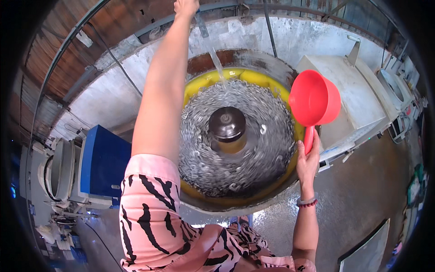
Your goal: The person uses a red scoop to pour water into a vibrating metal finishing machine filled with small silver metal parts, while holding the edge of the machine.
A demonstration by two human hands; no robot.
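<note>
My right hand [308,158] grips the handle of a red plastic water dipper [317,99], raised at the right rim of a round tub. My left hand [186,8] reaches to the top edge, closed beside a grey pipe [202,28]; what its fingers hold is cut off. A stream of water [215,59] runs from the pipe into the round tub with a yellow lining [258,77]. Inside lie a great many small shiny metal pieces [267,158], blurred as if in motion, around a dark-capped centre post [227,124].
A white-grey sloped metal chute [344,90] stands right of the tub. At the left is a blue panelled machine [106,161]. A curved whitewashed wall [290,34] rises behind. A flat grey board [367,249] leans at the lower right above the wet floor [353,195].
</note>
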